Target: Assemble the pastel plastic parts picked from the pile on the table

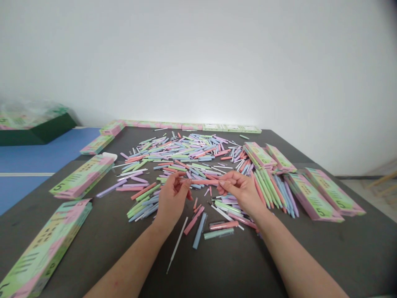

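Between my two hands a coral pen barrel (204,182) lies level above the table. My right hand (240,190) pinches its right end between thumb and fingers. At its left end, my left hand (174,194) is closed on a thin pale piece, which looks like a refill, in line with the barrel. Beneath and in front of my hands are loose pen parts: a white refill (177,244), a blue barrel (200,230), a coral cap (223,225) and a mint cap (218,234). Next to my right wrist lies a row of pens (273,188) in green, coral, blue and purple.
A large heap of pastel pen parts (186,149) spreads over the dark table (118,244). Printed pen boxes line the left side (83,176), the back edge (170,125) and the right side (313,196). A dark green bin (52,128) stands at the far left on a blue surface.
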A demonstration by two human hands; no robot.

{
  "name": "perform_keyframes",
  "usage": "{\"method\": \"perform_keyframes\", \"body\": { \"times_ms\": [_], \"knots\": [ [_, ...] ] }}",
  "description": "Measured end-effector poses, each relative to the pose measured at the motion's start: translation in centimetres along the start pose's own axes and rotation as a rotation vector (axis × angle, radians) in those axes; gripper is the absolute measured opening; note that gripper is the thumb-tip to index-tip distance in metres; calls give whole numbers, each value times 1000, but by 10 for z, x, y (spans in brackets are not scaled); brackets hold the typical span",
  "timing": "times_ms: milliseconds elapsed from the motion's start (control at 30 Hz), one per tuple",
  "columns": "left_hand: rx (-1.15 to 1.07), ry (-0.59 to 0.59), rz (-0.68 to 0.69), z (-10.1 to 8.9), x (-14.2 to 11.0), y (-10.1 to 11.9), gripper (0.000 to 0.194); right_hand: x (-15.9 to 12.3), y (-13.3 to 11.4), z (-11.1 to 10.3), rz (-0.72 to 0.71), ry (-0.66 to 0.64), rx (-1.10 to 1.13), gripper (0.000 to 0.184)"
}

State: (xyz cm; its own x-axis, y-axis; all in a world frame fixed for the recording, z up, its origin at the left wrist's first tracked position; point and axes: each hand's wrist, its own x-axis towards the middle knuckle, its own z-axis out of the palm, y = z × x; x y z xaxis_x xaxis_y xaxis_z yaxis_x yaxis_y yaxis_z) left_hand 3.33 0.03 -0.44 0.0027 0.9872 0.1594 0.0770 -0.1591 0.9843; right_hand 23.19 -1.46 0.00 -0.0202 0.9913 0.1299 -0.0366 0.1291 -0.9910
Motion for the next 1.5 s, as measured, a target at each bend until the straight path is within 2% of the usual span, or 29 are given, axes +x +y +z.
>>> {"method": "perform_keyframes", "body": {
  "times_ms": [167,300,467,833,1167,1500],
  "knots": [
    [-12,87,26,-1,1,-3,30,-3,-3,6,96,-117,-67,25],
    [-58,113,26,-2,3,-7,37,-5,-2,8,103,-200,-84,21],
    [-17,117,27,-2,4,-9,41,-6,-1,10,106,-245,-146,18],
    [67,133,67,-4,3,-11,39,-7,8,11,65,-235,-210,17],
    [-45,89,82,2,-1,-6,43,-12,2,24,40,-353,-283,13],
    [-3,136,72,1,-1,-1,39,-14,-1,28,1,-314,-333,12]
  ]
}}
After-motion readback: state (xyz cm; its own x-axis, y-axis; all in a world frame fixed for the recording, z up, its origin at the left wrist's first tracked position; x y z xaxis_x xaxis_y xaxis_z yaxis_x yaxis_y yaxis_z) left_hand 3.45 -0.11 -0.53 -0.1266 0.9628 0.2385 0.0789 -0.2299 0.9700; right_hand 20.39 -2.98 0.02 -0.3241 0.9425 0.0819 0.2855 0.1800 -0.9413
